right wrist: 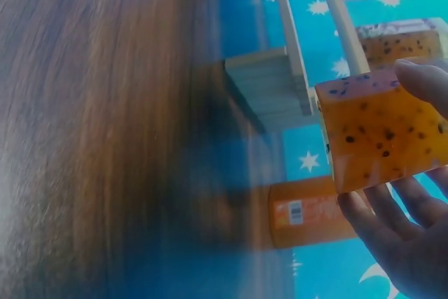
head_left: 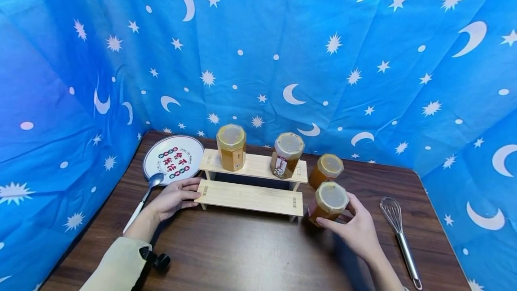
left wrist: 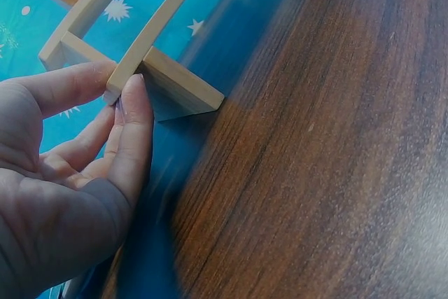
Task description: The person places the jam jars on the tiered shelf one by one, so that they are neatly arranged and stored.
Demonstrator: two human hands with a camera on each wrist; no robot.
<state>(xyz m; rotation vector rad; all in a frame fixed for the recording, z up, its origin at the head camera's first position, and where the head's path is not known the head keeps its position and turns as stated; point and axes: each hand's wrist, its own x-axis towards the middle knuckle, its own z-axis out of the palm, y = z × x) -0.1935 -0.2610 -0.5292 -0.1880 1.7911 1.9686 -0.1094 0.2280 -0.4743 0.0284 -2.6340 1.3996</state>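
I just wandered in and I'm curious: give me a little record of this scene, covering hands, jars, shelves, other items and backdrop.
Left hand: pinches the left end of the lower wooden shelf
Right hand: holds a dark-specked jar
Upper wooden shelf: bears a left jar and a right jar
Fourth jar: on the table, behind the held one
Far left: plate; spoon overlapping its rim
Far right: whisk
Backdrop: blue, with moons and stars

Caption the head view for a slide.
Left hand pinches a wooden rack; right hand grips one jar; two more jars stand on the upper shelf.
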